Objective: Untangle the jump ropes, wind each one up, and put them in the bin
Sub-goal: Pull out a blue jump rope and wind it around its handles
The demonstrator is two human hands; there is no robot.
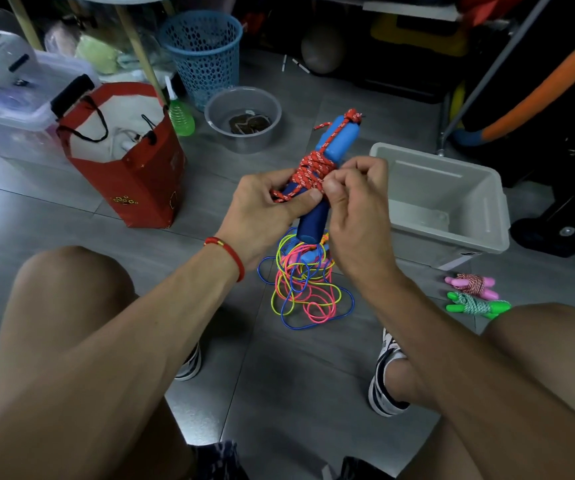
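A tangle of thin coloured ropes (305, 285) is lying on the floor (279, 375). Above it, the left hand (265, 209) is gripping blue handles (327, 161); right hand (352, 199) fingers are pinching the red rope (310, 169) wound around them. At two o'clock, the grey bin (452, 195) is sitting open.

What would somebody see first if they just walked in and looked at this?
First, the two hands in the middle: the left hand and right hand both hold a blue-handled jump rope with red cord wound round it. Right under them, on the grey floor, lies a bright tangle of thin ropes in pink, yellow and blue. To the right stands a pale bin, and nearer the person's knee lie two small wound ropes, one pink and one green.
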